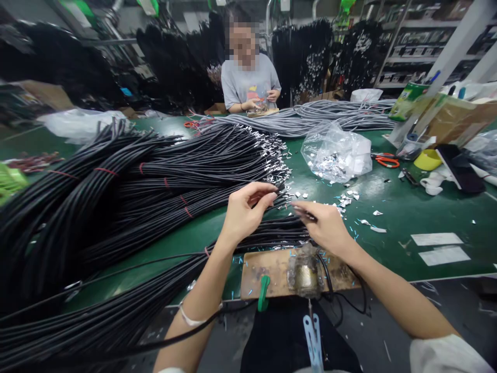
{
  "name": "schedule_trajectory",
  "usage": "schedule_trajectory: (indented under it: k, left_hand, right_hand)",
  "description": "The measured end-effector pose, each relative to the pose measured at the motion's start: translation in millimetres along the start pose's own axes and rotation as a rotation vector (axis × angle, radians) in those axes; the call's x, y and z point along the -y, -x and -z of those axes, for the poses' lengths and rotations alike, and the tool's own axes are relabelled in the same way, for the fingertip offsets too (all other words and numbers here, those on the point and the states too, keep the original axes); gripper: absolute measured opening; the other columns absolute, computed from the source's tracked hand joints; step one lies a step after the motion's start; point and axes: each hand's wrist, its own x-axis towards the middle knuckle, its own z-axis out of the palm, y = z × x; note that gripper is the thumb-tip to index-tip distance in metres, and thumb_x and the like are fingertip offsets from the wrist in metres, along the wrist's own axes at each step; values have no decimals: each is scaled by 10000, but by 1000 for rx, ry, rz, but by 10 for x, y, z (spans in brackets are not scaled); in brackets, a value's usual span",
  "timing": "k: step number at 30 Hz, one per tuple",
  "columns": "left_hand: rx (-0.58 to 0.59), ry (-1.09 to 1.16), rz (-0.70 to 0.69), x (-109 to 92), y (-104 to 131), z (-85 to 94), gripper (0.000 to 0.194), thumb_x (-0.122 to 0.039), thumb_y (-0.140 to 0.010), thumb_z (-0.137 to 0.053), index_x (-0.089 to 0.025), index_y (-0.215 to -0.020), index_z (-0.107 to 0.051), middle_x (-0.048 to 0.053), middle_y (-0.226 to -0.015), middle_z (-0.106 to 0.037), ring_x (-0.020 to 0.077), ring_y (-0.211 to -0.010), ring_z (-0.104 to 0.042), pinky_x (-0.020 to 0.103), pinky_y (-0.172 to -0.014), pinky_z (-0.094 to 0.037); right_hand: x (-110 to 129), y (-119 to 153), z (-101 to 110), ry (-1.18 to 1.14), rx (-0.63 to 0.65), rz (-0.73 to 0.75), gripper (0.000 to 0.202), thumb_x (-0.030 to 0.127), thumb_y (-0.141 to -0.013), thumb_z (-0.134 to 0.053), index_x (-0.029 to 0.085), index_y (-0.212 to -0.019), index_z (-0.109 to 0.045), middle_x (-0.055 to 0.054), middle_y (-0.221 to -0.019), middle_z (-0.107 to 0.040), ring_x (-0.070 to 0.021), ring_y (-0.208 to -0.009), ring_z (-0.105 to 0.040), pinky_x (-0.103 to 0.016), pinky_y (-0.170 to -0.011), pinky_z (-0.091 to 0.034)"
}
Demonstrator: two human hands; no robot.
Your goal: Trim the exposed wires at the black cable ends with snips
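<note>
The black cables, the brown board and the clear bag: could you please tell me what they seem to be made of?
Black cables: probably rubber or plastic sheathing, dark with a faint sheen. Brown board: likely wood, worn and mostly matte, judging by its stained tan surface. Clear bag: apparently thin plastic film, see-through, glossy and crinkled.

Black cables (155,202) cut off at left edge; right hand (330,224) blurred, dark item (311,216) in grip unclear.

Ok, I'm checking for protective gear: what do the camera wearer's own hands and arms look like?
The left hand and right hand are both ungloved. A narrow whitish band crosses the left forearm; a pale sleeve shows on the right arm.
</note>
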Motion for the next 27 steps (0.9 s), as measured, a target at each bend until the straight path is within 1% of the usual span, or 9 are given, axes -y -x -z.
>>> schedule_trajectory:
  k: [2, 5, 8, 11, 16, 18, 22, 25, 27]
  left_hand:
    - [21, -32, -65, -123, 7, -84, 176, -282, -806, -611, -167, -923, -676, 31, -823, -659, 95, -650, -589, 211, -630, -491]
    - [73, -112, -107, -242, 43, -153, 293, -238, -833, -580, -199, -1121, -616, -2, -751, -610, 78, -603, -533, 192, -587, -455]
    - [144, -131, -104, -245, 90, -183, 377, -234, -873, -522, -224, -1249, -547, -6, -730, -577, 68, -549, -439, 186, -506, -381]
    - [186, -65, -69, -164, 135, -217, 343, -258, -905, -468, -234, -1230, -578, 17, -772, -590, 75, -564, -425, 192, -489, -355]
    - [22, -9, -77, -85, 222, -291, 180, -264, -840, -589, -168, -942, -701, 36, -780, -622, 90, -622, -533, 190, -541, -435]
    - [-34, -62, -107, -100, 269, -315, 167, -247, -831, -601, -169, -949, -689, 29, -774, -634, 91, -622, -555, 191, -564, -461]
    - [-89, -294, -317, -119, 347, -337, 375, -157, -861, -536, -221, -1229, -554, 8, -778, -641, 86, -621, -560, 188, -592, -471]
    - [-119, -508, -510, -109, 363, -345, 399, -79, -871, -474, -218, -1235, -561, 3, -738, -598, 70, -608, -536, 171, -598, -450]
    - [-131, -588, -537, -111, 360, -355, 370, -87, -877, -476, -185, -1219, -576, 13, -740, -591, 68, -617, -537, 169, -613, -451]
  right_hand:
    - [22, -7, 55, -244, -249, -30, 232, 164, -870, -519, 191, -1051, -661, -27, -917, -707, -122, -776, -648, -239, -691, -495]
    - [63, -13, 119, -362, -414, -51, 200, 196, -857, -569, 197, -1027, -674, 8, -753, -650, -91, -622, -579, -222, -598, -470]
    - [84, -13, 133, -379, -411, -17, 218, 180, -843, -586, 191, -1040, -681, 13, -712, -628, -84, -580, -538, -226, -582, -459]
    - [90, -6, 115, -385, -373, 55, 237, 123, -830, -575, 197, -1025, -691, 3, -761, -662, -86, -614, -549, -226, -596, -459]
    - [106, -6, 111, -420, -423, -52, 172, 180, -829, -609, 189, -976, -698, 11, -746, -667, -76, -571, -535, -218, -555, -449]
    - [109, -11, 122, -447, -408, -85, 164, 220, -826, -626, 189, -970, -697, 14, -736, -661, -76, -561, -530, -219, -546, -447]
    - [114, -14, 136, -420, -398, -24, 164, 209, -829, -621, 191, -970, -703, 6, -745, -662, -87, -598, -545, -231, -589, -465]
    - [117, -8, 129, -395, -391, 6, 195, 182, -839, -595, 202, -1002, -699, 7, -724, -657, -92, -591, -544, -230, -577, -467]
    - [114, -2, 116, -388, -387, 6, 208, 172, -842, -582, 211, -1010, -699, 5, -732, -660, -94, -595, -549, -232, -579, -469]
